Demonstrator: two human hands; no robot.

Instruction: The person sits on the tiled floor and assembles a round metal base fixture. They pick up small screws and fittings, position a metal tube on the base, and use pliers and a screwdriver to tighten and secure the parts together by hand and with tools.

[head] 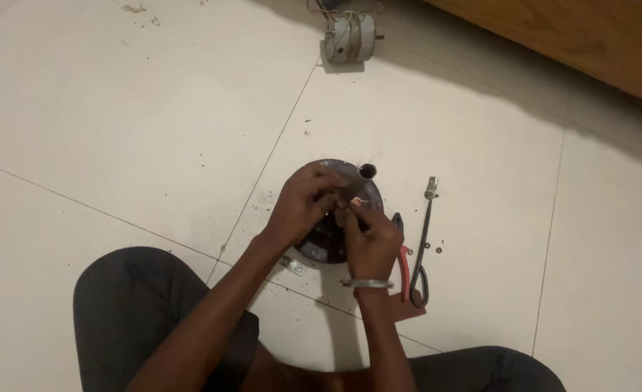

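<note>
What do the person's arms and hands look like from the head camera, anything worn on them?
Both forearms are bare, with no sleeves or gloves in view. The right hand has a thin silver metal bangle around its wrist. The left hand shows no watch, ring or band that can be made out.

Both hands meet over a dark round motor housing on the tiled floor. The left hand grips its short tube; the right hand pinches beside it. Red-handled pliers lie just right.
</note>
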